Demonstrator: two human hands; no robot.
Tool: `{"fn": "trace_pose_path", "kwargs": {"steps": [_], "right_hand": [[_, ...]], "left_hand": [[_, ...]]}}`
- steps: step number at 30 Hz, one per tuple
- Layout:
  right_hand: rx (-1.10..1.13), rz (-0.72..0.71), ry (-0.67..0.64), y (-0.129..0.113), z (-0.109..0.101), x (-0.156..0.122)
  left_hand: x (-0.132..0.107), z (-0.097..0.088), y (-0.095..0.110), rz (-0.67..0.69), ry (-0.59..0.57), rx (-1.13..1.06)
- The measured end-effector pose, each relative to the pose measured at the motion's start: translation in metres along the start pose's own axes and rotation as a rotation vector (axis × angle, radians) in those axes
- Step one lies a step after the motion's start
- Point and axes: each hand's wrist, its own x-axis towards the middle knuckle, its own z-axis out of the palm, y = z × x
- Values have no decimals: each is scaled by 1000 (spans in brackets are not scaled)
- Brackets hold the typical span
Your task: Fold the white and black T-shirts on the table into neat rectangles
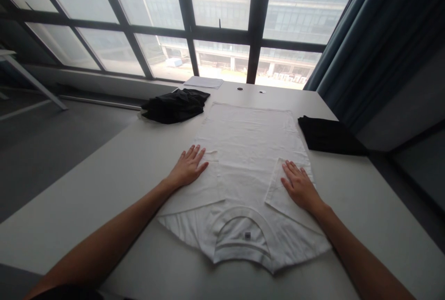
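Two open hands press a white T-shirt [246, 151] flat on a pale table [104, 175].

The shirt lies spread out at the table's middle, collar nearest the person and both sleeves turned inward. The left hand [189, 166] and right hand [299, 186] each rest palm-down on a turned-in sleeve, fingers spread, grasping nothing. The thin cloth looks light, soft and limp (likely to sag and crease when lifted), so its doubled side edges or shoulders seem the surest hold. A crumpled black garment [175, 105] lies far left, and a folded black garment [328, 135] lies just beside the shirt's right edge.
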Motion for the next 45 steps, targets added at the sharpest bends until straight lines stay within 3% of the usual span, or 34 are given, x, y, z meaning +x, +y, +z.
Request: {"fn": "trace_pose_path", "kwargs": {"steps": [22,35,45], "right_hand": [[-11,-2,12,0,1,0],[14,-77,205,8,38,2],[38,-39,182,-5,19,1]], "left_hand": [[0,8,-6,-6,-1,-29],[-10,-9,4,131,71,-85],[-20,-4,3,165,19,-185]]}}
